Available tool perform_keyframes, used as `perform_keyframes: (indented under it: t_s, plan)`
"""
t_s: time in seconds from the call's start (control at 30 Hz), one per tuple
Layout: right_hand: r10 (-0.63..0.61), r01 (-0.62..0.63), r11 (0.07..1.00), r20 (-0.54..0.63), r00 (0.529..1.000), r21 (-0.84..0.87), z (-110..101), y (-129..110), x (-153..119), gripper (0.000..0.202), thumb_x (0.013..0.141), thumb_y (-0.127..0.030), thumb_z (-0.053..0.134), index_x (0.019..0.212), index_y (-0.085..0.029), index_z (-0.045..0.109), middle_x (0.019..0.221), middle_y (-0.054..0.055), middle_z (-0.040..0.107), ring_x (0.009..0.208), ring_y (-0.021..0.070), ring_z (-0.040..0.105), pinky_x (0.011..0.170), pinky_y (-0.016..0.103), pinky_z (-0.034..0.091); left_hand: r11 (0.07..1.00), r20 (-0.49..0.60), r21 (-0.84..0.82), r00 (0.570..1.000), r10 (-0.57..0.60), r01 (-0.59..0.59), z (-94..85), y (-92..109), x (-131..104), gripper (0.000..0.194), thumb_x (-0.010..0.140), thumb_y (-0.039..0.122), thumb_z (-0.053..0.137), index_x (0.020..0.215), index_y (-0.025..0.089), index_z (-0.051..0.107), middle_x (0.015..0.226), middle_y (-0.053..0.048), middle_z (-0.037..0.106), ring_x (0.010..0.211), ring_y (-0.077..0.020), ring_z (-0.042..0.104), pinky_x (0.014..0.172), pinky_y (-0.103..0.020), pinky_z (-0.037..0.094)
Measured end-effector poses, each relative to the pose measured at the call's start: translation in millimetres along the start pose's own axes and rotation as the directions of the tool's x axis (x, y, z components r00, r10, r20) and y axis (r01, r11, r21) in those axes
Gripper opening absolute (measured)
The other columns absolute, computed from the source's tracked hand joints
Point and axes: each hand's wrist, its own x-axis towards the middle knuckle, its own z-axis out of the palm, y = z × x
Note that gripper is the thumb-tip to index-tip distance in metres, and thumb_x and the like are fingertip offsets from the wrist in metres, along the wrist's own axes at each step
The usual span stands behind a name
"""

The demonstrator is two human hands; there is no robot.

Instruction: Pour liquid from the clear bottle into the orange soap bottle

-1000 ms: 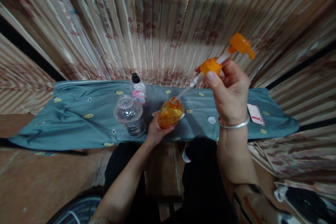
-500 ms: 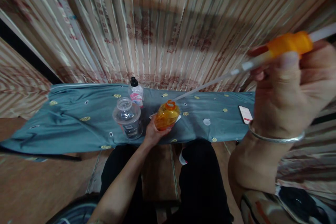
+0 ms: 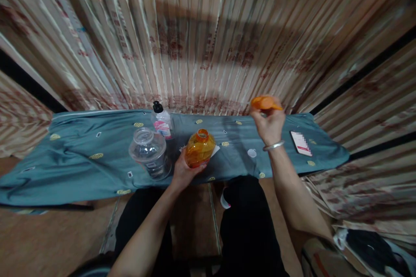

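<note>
My left hand (image 3: 186, 170) is wrapped round the lower left side of an orange see-through bottle (image 3: 200, 148), whose neck is uncapped, near the table's front edge. Raised above the right part of the table, my right hand (image 3: 270, 122) grips an orange pump top (image 3: 264, 103); its tube cannot be made out. Left of the orange bottle stands a wide clear plastic jar (image 3: 149, 152) with an open mouth. Behind that jar is a clear bottle with a black cap (image 3: 162, 122) and a pink label.
A phone (image 3: 301, 143) lies on the right of the cloth-covered table (image 3: 78, 156). Something white and flat (image 3: 216, 150) is partly under the orange bottle. A small round white thing (image 3: 251, 152) lies between bottle and phone. A striped curtain (image 3: 195, 43) hangs behind the table.
My right hand has moved down, left and away from the camera with the orange pump top. The tube no longer shows at the bottle's mouth. The view has shifted slightly.
</note>
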Motion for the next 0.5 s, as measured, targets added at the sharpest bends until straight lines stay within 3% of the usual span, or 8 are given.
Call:
perform_keyframes:
  t_s: [0.07,0.1,0.17,0.23,0.27,0.33,0.5]
  plan:
    - [-0.069,0.119,0.962,0.203,0.977,-0.246,17,31,-11,0.033,0.081,-0.024,0.061,0.112,-0.017,0.055,0.101,0.007,0.067,0.087,0.0224,0.064,0.081,0.037,0.051,1.000,-0.002,0.007,1.000,-0.012,0.012,-0.1,3,0,0.067,0.052,0.031,0.085,0.112,0.018,0.056,0.109,-0.009,0.069,0.101,-0.0280,0.066,0.093,-0.046,0.049]
    - [-0.106,0.217,0.922,0.331,0.938,-0.321,24,46,-15,0.033,0.083,-0.022,0.058,0.115,-0.016,0.054,0.106,0.010,0.066,0.094,0.0243,0.063,0.084,0.037,0.050,1.000,-0.005,0.010,1.000,-0.018,0.018,0.0,5,0,0.067,0.052,0.031,0.085,0.111,0.018,0.056,0.109,-0.009,0.069,0.101,-0.0281,0.066,0.093,-0.046,0.049]
    - [-0.094,0.385,0.818,0.562,0.822,-0.426,35,73,-22,0.032,0.086,-0.017,0.049,0.118,-0.013,0.053,0.111,0.013,0.065,0.102,0.0259,0.060,0.089,0.035,0.047,0.999,-0.015,0.016,0.999,-0.029,0.030,0.3,9,-1,0.071,0.050,0.031,0.086,0.113,0.018,0.056,0.111,-0.010,0.069,0.105,-0.0291,0.064,0.095,-0.046,0.047]
    - [-0.019,0.510,0.719,0.719,0.695,-0.473,42,97,-26,0.028,0.089,-0.013,0.041,0.114,-0.014,0.055,0.110,0.014,0.066,0.098,0.0245,0.060,0.089,0.033,0.046,0.999,-0.007,0.011,0.999,-0.043,0.043,0.7,13,-1,0.073,0.050,0.034,0.086,0.115,0.017,0.056,0.111,-0.010,0.069,0.105,-0.0293,0.065,0.094,-0.046,0.048]
    - [0.007,0.560,0.681,0.768,0.640,-0.473,44,108,-28,0.028,0.091,-0.012,0.038,0.112,-0.014,0.056,0.111,0.014,0.065,0.098,0.0242,0.060,0.090,0.033,0.045,0.999,-0.002,0.010,0.999,-0.049,0.049,0.9,14,-1,0.073,0.050,0.034,0.086,0.115,0.017,0.056,0.111,-0.010,0.069,0.104,-0.0291,0.065,0.094,-0.046,0.049]
    - [0.051,0.618,0.627,0.817,0.574,-0.474,48,129,-30,0.031,0.091,-0.011,0.036,0.114,-0.013,0.056,0.115,0.016,0.062,0.099,0.0245,0.060,0.091,0.033,0.044,0.998,0.001,0.012,0.998,-0.061,0.061,1.0,16,-1,0.073,0.051,0.035,0.085,0.115,0.017,0.056,0.110,-0.010,0.070,0.102,-0.0287,0.066,0.093,-0.045,0.049]
    - [0.057,0.648,0.639,0.865,0.498,-0.415,49,165,-39,0.033,0.092,-0.014,0.038,0.121,-0.011,0.054,0.130,0.020,0.054,0.109,0.0245,0.059,0.096,0.034,0.044,0.995,-0.012,0.082,0.998,-0.057,0.058,-0.7,19,-2,0.069,0.052,0.036,0.085,0.113,0.018,0.057,0.109,-0.010,0.070,0.103,-0.0294,0.066,0.094,-0.047,0.048]
